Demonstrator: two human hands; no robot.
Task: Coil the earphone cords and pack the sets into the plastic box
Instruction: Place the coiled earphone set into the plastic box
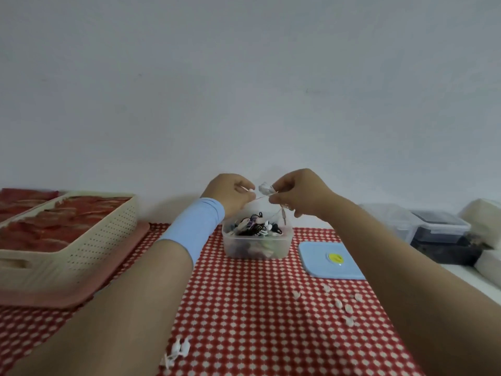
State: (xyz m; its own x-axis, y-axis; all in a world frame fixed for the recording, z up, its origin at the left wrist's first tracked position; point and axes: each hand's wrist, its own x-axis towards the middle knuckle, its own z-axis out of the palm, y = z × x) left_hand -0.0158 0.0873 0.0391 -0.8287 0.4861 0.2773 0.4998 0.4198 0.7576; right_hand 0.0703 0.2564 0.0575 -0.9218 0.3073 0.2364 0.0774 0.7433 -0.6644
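Both hands are raised above the clear plastic box (257,246), which stands on the red checked cloth and holds several coiled earphone sets. My left hand (230,192) pinches a thin white earphone cord (260,198) that runs tight across to my right hand (298,191). My right hand pinches the cord beside a small white coiled bundle (265,188). A loose end of the cord with its plug (283,213) hangs below my right hand over the box. Another white earphone set (177,350) lies on the cloth near the front edge.
The box's blue lid (329,260) lies to its right. Several small white ear tips (344,305) are scattered on the cloth. A cream perforated basket (81,240) sits on a pink tray (81,294) at left. Grey and dark containers (439,226) stand at right.
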